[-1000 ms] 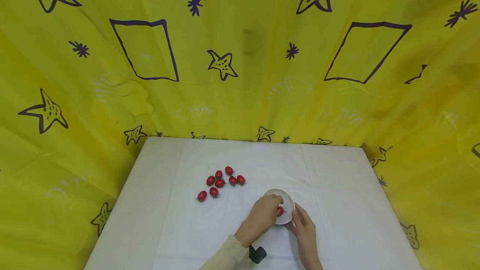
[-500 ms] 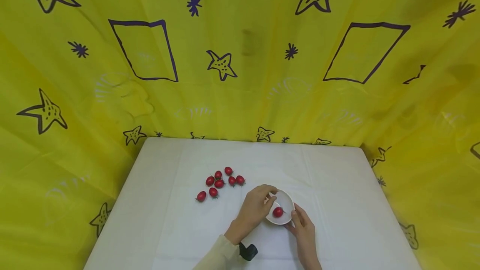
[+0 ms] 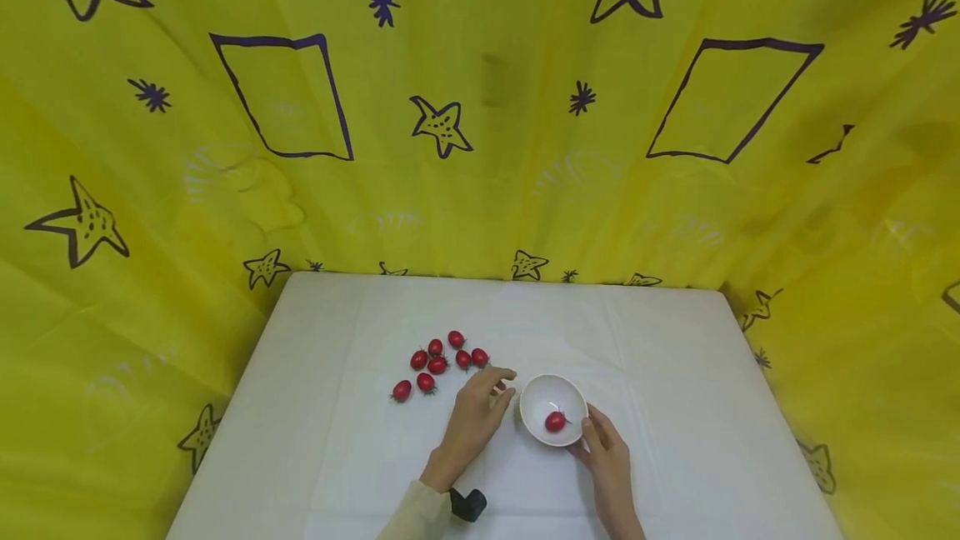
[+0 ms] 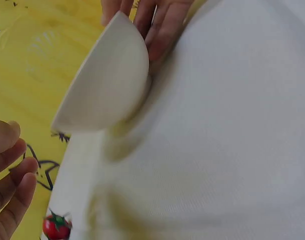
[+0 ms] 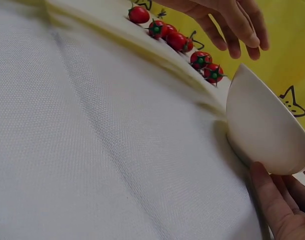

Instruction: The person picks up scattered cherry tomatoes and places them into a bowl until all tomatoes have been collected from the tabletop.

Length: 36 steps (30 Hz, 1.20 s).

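My right hand [image 3: 611,465] grips a small white bowl [image 3: 536,411] by its right rim, the thumb near the edge and fingers underneath. Inside the bowl lies one red cherry tomato [image 3: 555,422] with a green stem. My left hand [image 3: 474,408], loosely bent and holding nothing, hovers just left of the bowl. Several more cherry tomatoes [image 3: 437,366] lie in a loose group beyond it to the left. From the right wrist view, the bowl's outer wall [image 5: 265,122] shows, with the right fingers [image 5: 267,195] under it and the left hand [image 5: 237,22] above the tomatoes.
A white cloth covers the table [image 3: 675,373]. Yellow curtains [image 3: 495,190] with drawn stars hang behind and along both sides. A black strap piece [image 3: 469,505] shows at the left wrist, beside a pale sleeve [image 3: 416,511].
My left hand has let go of a tomato in the bowl and moved left, out over the table. The right hand still holds the bowl, which sits slightly further left.
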### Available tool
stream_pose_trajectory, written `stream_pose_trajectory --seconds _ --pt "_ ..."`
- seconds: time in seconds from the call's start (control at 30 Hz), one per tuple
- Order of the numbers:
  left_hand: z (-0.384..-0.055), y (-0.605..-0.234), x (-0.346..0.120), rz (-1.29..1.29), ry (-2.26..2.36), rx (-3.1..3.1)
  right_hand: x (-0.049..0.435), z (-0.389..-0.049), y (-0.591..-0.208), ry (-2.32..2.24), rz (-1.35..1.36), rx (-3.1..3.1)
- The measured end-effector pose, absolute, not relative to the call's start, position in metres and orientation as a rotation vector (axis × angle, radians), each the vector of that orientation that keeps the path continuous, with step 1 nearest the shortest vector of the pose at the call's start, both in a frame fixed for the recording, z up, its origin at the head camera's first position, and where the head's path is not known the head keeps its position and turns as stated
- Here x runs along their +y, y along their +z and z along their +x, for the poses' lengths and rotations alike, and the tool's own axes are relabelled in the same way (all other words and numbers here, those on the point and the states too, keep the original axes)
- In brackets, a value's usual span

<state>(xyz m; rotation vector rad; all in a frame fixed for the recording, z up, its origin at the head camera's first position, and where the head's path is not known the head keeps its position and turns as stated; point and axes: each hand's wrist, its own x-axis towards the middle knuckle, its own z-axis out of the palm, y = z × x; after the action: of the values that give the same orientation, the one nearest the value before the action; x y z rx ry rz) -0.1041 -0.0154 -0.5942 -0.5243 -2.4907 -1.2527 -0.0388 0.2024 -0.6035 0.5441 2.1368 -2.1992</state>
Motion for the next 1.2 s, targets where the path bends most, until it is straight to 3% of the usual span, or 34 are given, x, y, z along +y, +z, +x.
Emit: stream_pose_trajectory --seconds 1.2 --pt "-0.087 -0.613 -0.129 -0.188 -0.882 -2.480 0.207 -0.041 -0.594 -2.198 0.639 1.978"
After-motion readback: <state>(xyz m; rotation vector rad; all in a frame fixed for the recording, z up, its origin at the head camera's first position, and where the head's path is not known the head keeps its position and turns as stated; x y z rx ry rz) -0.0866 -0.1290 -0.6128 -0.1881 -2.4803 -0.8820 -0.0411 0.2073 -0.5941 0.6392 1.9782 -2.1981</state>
